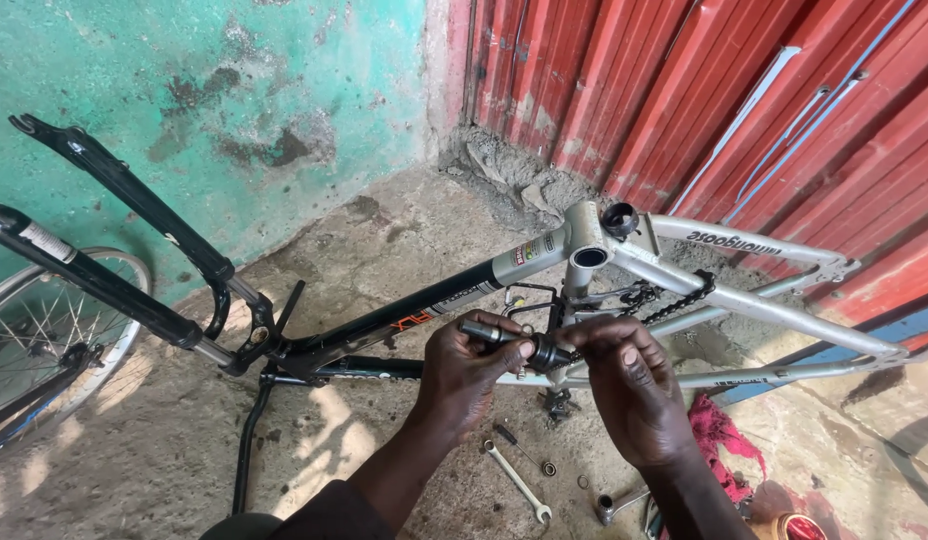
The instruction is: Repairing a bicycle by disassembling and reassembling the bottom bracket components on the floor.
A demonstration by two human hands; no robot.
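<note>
An upside-down bicycle frame (744, 298), silver and black, lies on the concrete floor, its open bottom bracket shell (589, 257) facing me. Both my hands hold a dark cylindrical bottom bracket cartridge (504, 335) just in front of the frame. My left hand (466, 372) grips the cartridge's left end. My right hand (634, 385) pinches its right end, where a ring-shaped cup (546, 352) sits. A loose chain (674, 296) hangs across the silver stays behind my right hand.
A black suspension fork (134, 205) sticks out to the left, beside a spoked wheel (54, 335). On the floor below my hands lie a combination spanner (519, 482), a socket tool (616, 505), small rings and a red rag (722, 435). Green wall and red corrugated sheet behind.
</note>
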